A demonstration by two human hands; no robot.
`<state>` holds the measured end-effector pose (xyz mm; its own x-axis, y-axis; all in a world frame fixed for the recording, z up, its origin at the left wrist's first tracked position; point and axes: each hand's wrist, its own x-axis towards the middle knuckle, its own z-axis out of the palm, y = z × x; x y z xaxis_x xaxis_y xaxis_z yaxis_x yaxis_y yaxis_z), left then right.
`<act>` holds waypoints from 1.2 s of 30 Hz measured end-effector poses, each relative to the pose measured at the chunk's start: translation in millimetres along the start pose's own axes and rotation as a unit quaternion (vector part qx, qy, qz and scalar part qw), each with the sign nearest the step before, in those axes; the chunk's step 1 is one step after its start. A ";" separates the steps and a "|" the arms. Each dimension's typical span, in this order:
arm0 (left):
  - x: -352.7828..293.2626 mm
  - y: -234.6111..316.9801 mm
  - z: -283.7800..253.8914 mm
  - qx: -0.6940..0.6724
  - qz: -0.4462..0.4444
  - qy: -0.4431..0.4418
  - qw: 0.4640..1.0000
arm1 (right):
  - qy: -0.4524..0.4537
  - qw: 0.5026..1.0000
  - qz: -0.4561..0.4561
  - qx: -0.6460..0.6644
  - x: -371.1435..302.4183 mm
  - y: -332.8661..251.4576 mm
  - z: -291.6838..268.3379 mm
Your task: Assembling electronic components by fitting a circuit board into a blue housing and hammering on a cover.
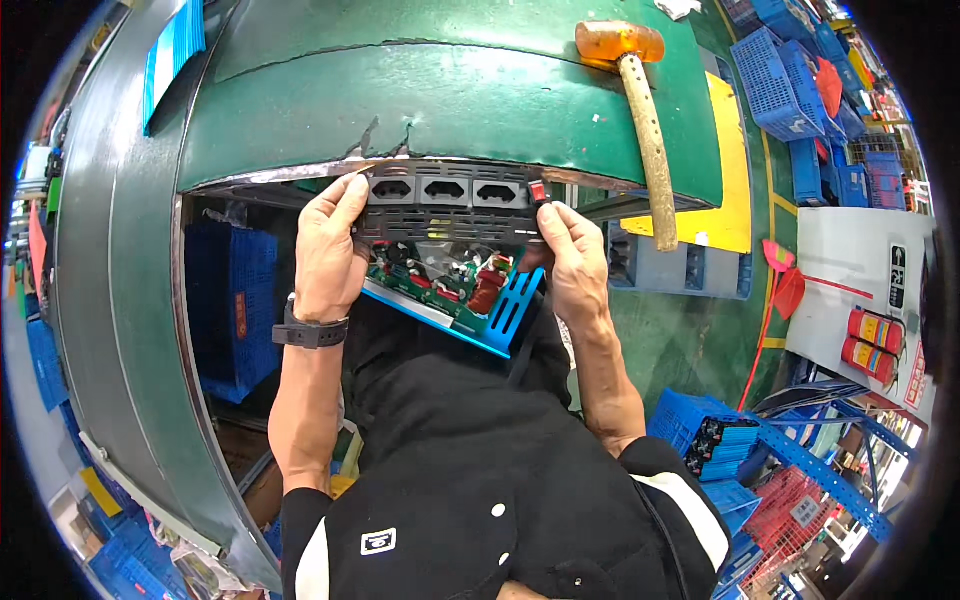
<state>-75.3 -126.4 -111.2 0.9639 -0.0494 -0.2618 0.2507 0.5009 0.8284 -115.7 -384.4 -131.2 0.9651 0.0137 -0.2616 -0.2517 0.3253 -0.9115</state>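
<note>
Between my hands is an open electrical device, which looks like a power inverter, with a black end panel [448, 222] bearing three sockets and slotted vents. A red rocker switch [537, 191] sits at the panel's right end. Below the panel a green circuit board [440, 285] with red and copper parts shows inside a blue metal housing [512, 315]. My left hand [333, 245] grips the panel's left end, thumb on top. At the right end, my right hand [572, 262] holds on beside the switch. The panel lies against the near edge of the green workbench [480, 110].
A mallet [620, 42] with an amber head lies on the bench, its wooden handle jutting over the front edge. Dark blue crates [232, 310] stand under the bench at left. Blue baskets [690, 415] and a red basket [790, 510] stand at lower right.
</note>
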 end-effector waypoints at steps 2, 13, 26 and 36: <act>3.5 -2.0 0.8 0.018 0.016 0.014 1.000 | 0.004 1.000 0.004 0.018 5.5 1.3 -0.8; 12.5 -20.8 4.5 0.433 0.254 0.158 0.851 | 0.060 0.997 -0.030 0.039 3.2 1.8 16.0; 31.8 -15.1 19.7 0.565 0.349 0.213 0.716 | 0.102 0.992 -0.068 -0.021 3.6 0.9 14.5; 19.6 -21.6 16.5 0.565 0.409 0.198 0.688 | 0.101 0.991 -0.070 -0.048 11.2 4.8 8.0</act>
<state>-60.3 -152.5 -126.1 0.7799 0.2018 0.5925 -0.2354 -0.7826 0.5763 -105.5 -375.2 -136.0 0.9594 -0.2178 -0.1789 -0.1307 0.2184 -0.9671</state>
